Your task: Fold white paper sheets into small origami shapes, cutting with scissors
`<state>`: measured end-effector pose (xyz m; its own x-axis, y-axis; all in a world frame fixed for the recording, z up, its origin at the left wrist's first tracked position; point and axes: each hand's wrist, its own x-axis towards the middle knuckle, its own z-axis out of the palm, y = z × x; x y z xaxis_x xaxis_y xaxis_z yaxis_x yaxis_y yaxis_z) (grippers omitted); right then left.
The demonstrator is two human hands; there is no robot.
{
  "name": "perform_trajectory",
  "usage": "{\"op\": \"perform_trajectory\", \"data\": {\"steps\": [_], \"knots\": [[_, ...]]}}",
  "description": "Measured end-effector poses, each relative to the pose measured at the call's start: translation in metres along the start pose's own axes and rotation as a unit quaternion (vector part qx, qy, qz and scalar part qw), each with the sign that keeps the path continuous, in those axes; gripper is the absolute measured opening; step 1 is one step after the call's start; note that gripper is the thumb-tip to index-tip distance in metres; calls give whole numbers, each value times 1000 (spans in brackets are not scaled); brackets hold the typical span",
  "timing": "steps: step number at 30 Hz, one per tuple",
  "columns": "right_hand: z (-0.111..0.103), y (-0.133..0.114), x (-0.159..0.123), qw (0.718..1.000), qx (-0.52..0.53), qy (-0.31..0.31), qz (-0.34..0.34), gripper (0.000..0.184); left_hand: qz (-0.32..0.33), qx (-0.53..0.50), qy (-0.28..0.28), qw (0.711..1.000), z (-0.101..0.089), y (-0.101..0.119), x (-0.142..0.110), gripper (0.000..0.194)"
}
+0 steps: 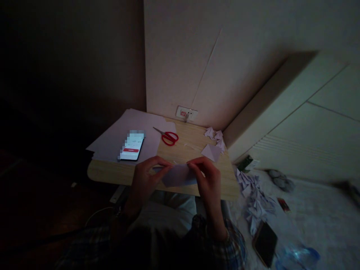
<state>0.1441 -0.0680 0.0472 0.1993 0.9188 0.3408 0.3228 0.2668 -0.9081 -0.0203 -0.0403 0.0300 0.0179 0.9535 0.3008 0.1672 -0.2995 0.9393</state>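
A sheet of pale paper (pixel 180 176) is held up over the front edge of the wooden table (pixel 112 173). My left hand (pixel 147 174) pinches its left corner between thumb and fingers. At the opposite corner, my right hand (pixel 206 176) pinches the sheet the same way. The paper's top edge looks folded, but dim light hides the details. Red-handled scissors (pixel 169 138) lie beyond my hands on the tabletop. To their left, a lit phone (pixel 132 147) rests on large pale sheets (pixel 112 135).
Small folded paper pieces (pixel 218 135) and a paper square (pixel 211 152) lie at the table's right. Beside the table, more folded papers (pixel 254 195), a dark tablet-like device (pixel 265 243) and a clear bluish plastic item (pixel 298 257) lie on a pale bedcover. A wall socket (pixel 186 113) is behind.
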Motion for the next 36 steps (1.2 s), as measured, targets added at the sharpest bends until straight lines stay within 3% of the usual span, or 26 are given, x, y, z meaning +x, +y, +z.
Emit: {"op": "perform_trajectory", "data": {"steps": [9, 18, 24, 30, 36], "knots": [[1, 5, 0, 1000, -21, 11, 7, 12, -22, -25, -25, 999, 3, -8, 1, 5], [10, 0, -6, 985, -130, -54, -100, 17, 85, 28, -19, 996, 8, 10, -3, 6], [11, -1, -7, 986, -118, -64, -98, 17, 84, 6, -22, 996, 6, 9, -2, 10], [12, -1, -6, 989, -100, -69, -79, 10, 89, -6, 14, 996, 7, 10, -3, 12], [13, -5, -6, 987, -91, -65, -115, 11, 85, -13, 31, 996, 9, 9, -5, 13]]}}
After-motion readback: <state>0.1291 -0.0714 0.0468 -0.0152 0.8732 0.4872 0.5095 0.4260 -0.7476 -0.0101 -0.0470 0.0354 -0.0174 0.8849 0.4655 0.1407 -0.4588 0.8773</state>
